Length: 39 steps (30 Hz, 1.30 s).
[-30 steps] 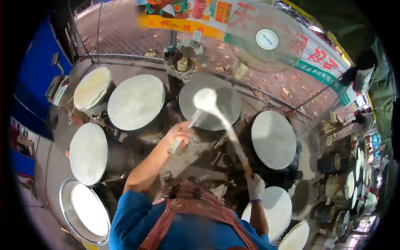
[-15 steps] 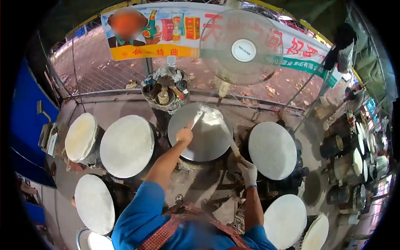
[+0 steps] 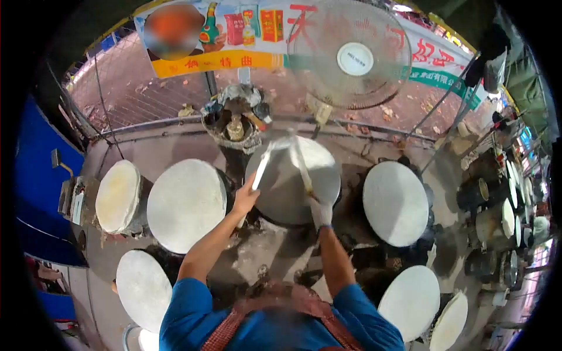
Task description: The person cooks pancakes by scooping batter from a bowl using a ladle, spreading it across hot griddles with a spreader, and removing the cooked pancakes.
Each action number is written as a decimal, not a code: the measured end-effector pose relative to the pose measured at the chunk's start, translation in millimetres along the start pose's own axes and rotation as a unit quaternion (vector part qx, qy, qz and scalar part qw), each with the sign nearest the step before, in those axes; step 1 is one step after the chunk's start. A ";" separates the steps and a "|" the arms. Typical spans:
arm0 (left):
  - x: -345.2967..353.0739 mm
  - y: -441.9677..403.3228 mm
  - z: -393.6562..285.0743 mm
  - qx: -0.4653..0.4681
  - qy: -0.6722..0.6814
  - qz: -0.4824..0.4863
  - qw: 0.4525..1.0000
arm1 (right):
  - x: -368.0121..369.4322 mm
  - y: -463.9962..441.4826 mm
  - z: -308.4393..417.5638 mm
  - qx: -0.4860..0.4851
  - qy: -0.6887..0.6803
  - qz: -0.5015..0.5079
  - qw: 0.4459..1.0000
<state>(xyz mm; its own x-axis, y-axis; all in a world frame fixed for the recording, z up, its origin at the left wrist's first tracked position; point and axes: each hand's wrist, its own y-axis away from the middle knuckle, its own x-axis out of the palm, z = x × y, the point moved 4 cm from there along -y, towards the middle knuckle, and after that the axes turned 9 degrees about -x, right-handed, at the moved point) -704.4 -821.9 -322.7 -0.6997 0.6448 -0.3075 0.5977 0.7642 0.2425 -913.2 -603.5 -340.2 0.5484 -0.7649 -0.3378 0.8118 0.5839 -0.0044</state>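
A round grey griddle (image 3: 281,202) lies in front of me, with a bright white patch (image 3: 316,157) on its far right; whether this is batter or light I cannot tell. My left hand (image 3: 245,198) is closed round a white scraper-like tool (image 3: 264,166), which slants over the griddle's left side. My right hand (image 3: 321,212), in a pale glove, grips the handle of a long wooden spreader (image 3: 302,170) reaching to the far edge. The far ends of both tools come close together and are blurred.
Pale-topped round griddles stand on the left (image 3: 186,205) and right (image 3: 396,203), with several others around me. A bin-like drum (image 3: 231,134) is behind the central griddle on its left. A large fan (image 3: 351,61) stands before a fence with a banner.
The white heap under the tools' ends no longer shows. My right hand has moved left and forward, and my left hand slightly left and back. The view has shifted slightly.
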 end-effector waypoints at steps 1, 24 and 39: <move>-5.7 26.9 17.6 -0.046 -0.013 0.006 0.999 | 2.5 -6.1 20.8 -0.069 0.137 0.006 0.988; -39.5 184.2 94.7 -0.127 0.049 -0.078 0.988 | -48.5 22.4 54.9 0.128 -0.332 0.041 0.934; 4.4 248.6 106.6 -0.239 0.212 -0.074 0.945 | -8.2 -31.4 -26.7 0.032 -0.229 0.231 0.945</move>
<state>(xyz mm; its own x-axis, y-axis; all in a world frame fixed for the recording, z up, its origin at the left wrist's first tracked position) -517.1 -630.6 -361.9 -0.9165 0.4001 0.0015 0.3068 0.7005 0.6443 -948.6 -608.2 -362.4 0.8648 -0.4781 0.1532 0.4667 0.8781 0.1055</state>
